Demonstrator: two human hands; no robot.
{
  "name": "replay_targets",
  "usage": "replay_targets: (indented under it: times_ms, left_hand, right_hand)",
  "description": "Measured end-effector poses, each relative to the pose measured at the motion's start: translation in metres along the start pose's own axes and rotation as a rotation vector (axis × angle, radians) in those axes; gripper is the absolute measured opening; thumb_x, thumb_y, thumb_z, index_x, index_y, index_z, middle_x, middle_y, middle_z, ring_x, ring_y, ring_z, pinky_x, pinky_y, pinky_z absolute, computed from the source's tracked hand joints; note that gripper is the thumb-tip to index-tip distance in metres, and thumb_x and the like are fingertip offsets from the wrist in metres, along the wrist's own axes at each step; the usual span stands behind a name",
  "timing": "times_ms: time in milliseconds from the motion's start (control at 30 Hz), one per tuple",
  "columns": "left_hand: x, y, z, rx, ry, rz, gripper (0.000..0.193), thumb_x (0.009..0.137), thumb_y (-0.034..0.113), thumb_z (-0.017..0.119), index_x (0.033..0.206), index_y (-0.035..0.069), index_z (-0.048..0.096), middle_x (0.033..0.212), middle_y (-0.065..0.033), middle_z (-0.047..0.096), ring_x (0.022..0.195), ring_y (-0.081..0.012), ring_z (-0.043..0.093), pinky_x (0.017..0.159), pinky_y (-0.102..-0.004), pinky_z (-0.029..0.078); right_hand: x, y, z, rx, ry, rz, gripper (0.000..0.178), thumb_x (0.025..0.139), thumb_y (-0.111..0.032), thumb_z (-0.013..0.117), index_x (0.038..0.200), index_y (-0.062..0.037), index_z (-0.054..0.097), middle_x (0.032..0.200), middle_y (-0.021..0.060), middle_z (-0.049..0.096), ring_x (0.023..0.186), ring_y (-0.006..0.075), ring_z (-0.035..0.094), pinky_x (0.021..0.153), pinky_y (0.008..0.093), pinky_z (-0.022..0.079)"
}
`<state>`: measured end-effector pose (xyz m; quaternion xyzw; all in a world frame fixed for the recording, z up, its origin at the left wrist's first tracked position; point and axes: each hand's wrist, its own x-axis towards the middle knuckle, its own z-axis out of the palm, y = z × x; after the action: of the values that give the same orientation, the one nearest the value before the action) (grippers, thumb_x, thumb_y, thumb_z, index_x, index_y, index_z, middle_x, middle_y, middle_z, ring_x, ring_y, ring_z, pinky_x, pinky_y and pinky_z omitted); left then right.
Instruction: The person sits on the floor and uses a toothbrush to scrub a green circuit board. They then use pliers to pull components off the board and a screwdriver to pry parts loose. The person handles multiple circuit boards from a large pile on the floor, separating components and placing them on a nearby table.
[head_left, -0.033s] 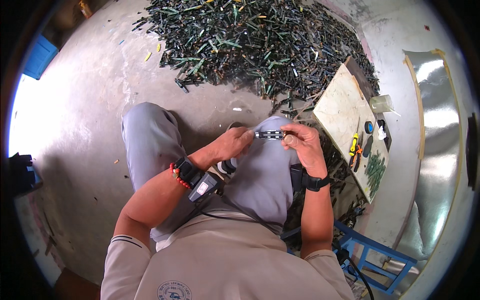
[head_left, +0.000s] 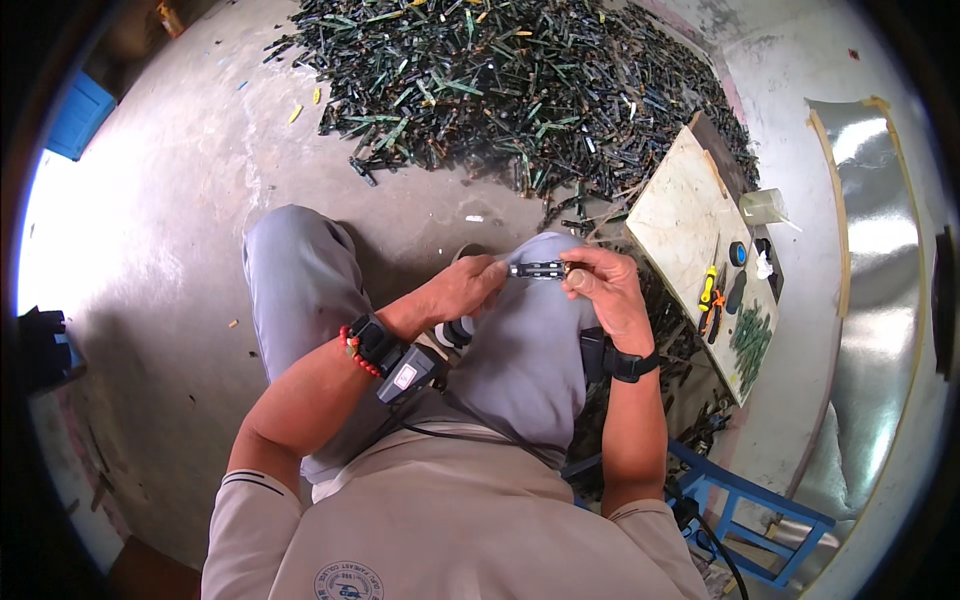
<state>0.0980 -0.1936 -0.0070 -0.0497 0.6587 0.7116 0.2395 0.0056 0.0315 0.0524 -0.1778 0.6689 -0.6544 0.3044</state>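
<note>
A short, narrow black piece with pale metallic segments [head_left: 538,270] spans the gap between my two hands, above my right thigh. Its exact kind is too small to tell. My left hand [head_left: 462,294] is closed on its left end, thumb along the top. At the other end, the thumb and fingertips of my right hand [head_left: 610,288] pinch it, and a small brownish bit shows there. Both ends are partly hidden by the fingers.
A large heap of dark, narrow pieces [head_left: 500,90] covers the floor ahead. On the right, a low board [head_left: 672,215] carries a yellow-handled screwdriver [head_left: 707,288], orange-handled pliers [head_left: 716,303], blue tape [head_left: 738,254] and green strips [head_left: 750,345]. A clear cup [head_left: 762,207] and blue stool frame [head_left: 750,530] are nearby.
</note>
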Motion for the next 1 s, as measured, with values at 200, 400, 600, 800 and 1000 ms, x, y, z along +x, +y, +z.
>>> replay_targets:
  times_ms: [200,400,600,800,1000]
  left_hand:
    - [0.005,-0.006,0.004,0.056,-0.076,-0.017,0.049,0.105,0.045,0.036,0.098,0.0,0.056,0.074,-0.0055,0.059,0.061,-0.0112,0.053,0.055,-0.0274,0.046]
    - [0.009,-0.013,0.004,0.074,-0.139,0.005,0.049,0.105,0.045,0.036,0.099,0.001,0.055,0.075,-0.0056,0.058,0.063,-0.0121,0.055,0.057,-0.0278,0.048]
    - [0.01,-0.01,0.005,0.079,-0.14,0.033,0.054,0.103,0.049,0.037,0.091,0.0,0.057,0.072,-0.0064,0.057,0.063,-0.0149,0.057,0.057,-0.0313,0.048]
    - [0.009,-0.011,0.005,0.055,-0.104,0.045,0.055,0.101,0.049,0.043,0.086,-0.001,0.059,0.069,-0.0056,0.056,0.062,-0.015,0.055,0.057,-0.0325,0.046]
    - [0.006,-0.004,-0.004,-0.029,0.011,0.041,0.047,0.102,0.045,0.046,0.085,0.002,0.057,0.069,-0.0026,0.056,0.062,-0.0098,0.052,0.056,-0.0261,0.043]
  right_hand:
    - [-0.001,-0.002,0.003,-0.045,0.009,0.028,0.028,0.083,-0.011,0.076,0.106,0.0033,0.069,0.083,0.0066,0.065,0.069,0.0103,0.06,0.063,0.0241,0.051]
    - [0.0,-0.001,0.001,-0.105,-0.032,0.012,0.028,0.082,-0.011,0.077,0.106,0.0027,0.069,0.084,0.0057,0.065,0.068,0.01,0.06,0.063,0.0235,0.051]
    - [0.0,0.0,-0.001,-0.124,-0.028,0.004,0.027,0.085,-0.013,0.075,0.106,0.0021,0.069,0.086,0.005,0.066,0.069,0.009,0.061,0.063,0.0231,0.051]
    - [-0.005,-0.001,0.001,-0.009,0.034,0.035,0.023,0.09,-0.012,0.069,0.107,0.0028,0.066,0.085,0.004,0.065,0.071,0.0091,0.062,0.063,0.023,0.051]
    - [-0.022,-0.023,0.023,-0.116,0.052,0.133,0.015,0.089,-0.001,0.059,0.103,0.0024,0.058,0.083,0.0052,0.063,0.073,0.0105,0.062,0.066,0.024,0.051]
